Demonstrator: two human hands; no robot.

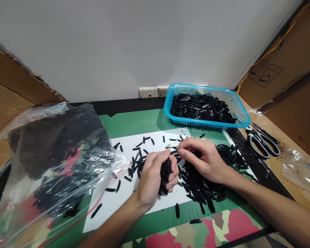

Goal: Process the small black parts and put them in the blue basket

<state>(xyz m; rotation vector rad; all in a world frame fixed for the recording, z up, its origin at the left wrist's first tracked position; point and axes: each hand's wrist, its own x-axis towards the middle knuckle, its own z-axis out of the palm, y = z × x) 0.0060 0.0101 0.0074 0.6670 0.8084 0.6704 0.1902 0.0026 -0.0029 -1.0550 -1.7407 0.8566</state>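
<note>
Over on the left, a cardboard panel is standing against the pale wall, and nearer, a big clear bag is sprawling across the table, black strips showing through its plastic. Its red-lined edge is running across the near left corner of a white sheet, which is lying on a green mat with loose strips dotting it.

Now to the middle: the left hand is wrapping tightly around a bunch of black strips, holding it above the sheet. Just to the right, the right hand is hovering over a heap of black strips, thumb and fingers curling together and pointing left towards the bunch; I cannot tell whether they are gripping a strip.

On the far side, right of a wall socket, a blue basket is sitting full of more strips. Farther right, scissors are resting near a small clear bag, while a cardboard box is standing behind them.
</note>
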